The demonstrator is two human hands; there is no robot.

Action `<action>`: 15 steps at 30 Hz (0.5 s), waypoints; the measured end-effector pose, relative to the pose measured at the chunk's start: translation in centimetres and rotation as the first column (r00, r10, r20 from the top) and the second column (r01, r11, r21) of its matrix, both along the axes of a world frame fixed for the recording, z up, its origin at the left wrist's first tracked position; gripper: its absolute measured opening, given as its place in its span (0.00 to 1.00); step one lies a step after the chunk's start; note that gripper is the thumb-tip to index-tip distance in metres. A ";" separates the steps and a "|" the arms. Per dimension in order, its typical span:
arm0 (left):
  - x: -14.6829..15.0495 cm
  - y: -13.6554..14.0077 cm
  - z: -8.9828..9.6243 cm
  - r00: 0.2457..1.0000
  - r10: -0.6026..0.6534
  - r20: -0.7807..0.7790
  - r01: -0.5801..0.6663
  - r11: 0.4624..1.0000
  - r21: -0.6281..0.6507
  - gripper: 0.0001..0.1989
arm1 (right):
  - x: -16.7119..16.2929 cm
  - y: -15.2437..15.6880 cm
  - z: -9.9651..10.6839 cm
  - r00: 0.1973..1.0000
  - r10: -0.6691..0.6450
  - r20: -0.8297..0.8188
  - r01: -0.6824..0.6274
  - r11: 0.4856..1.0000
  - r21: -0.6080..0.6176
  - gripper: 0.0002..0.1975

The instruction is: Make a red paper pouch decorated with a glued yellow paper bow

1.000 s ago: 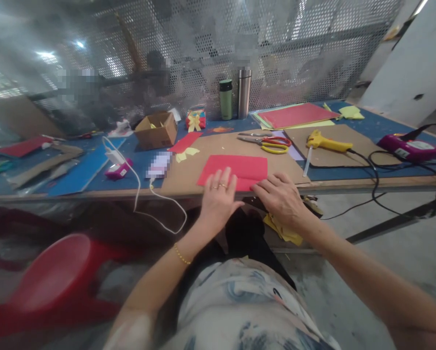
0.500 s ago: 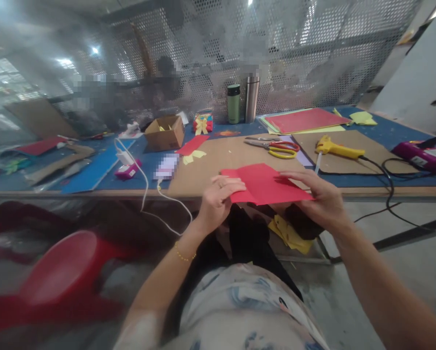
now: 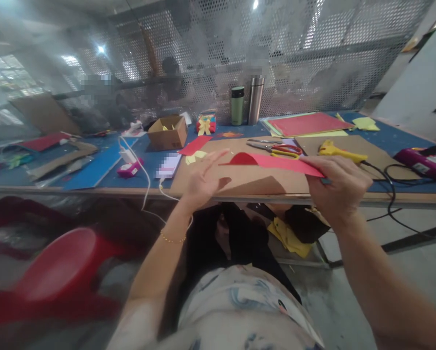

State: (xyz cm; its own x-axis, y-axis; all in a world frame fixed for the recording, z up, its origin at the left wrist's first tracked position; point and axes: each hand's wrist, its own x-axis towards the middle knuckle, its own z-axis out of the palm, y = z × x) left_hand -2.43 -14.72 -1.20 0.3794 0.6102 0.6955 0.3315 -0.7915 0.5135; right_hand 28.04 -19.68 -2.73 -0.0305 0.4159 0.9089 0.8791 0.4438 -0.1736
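Note:
A sheet of red paper (image 3: 276,163) is held up level above the cardboard sheet (image 3: 236,187), seen almost edge-on, its left end curved upward. My right hand (image 3: 336,182) grips its right end between thumb and fingers. My left hand (image 3: 205,180) is open beside the paper's left end, fingers stretched and thumb apart, with nothing held in it. Just beyond the red paper lie the red-and-yellow-handled scissors (image 3: 285,149), partly covered by it.
A yellow glue gun (image 3: 342,151) rests on cardboard at right, its cord running off the table edge. Farther back stand a green cup (image 3: 237,108), a steel flask (image 3: 255,102) and a cardboard box (image 3: 168,133). A phone (image 3: 169,166) with a white cable lies at left.
My left hand has let go of the red paper and moved left, its fingers opening. The right hand has raised the paper and turned it from a wide face to nearly edge-on.

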 end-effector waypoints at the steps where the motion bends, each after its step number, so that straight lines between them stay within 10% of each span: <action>1: -0.1 -0.1 0.3 0.995 0.073 -0.067 -0.068 0.995 0.067 0.31 | -0.1 0.1 0.1 0.997 -0.054 0.057 0.054 0.999 -0.002 0.15; 7: 0.8 -0.1 -0.7 0.903 0.261 -0.342 -0.198 0.958 0.208 0.30 | -3.6 0.4 -1.9 0.885 -0.114 0.450 0.168 0.982 -0.081 0.15; 15: -0.9 2.1 -4.2 0.892 0.062 -0.448 -0.099 0.993 -0.058 0.18 | -2.8 1.0 -4.9 0.877 0.182 0.444 -0.027 0.943 -0.333 0.12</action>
State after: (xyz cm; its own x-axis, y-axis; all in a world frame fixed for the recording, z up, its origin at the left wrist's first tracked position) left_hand -3.31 -12.57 -5.42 0.5850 0.6966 0.4153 0.6002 -0.7163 0.3561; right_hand 25.25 -18.72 -7.66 -0.4738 0.6411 0.6038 0.8424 0.5298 0.0985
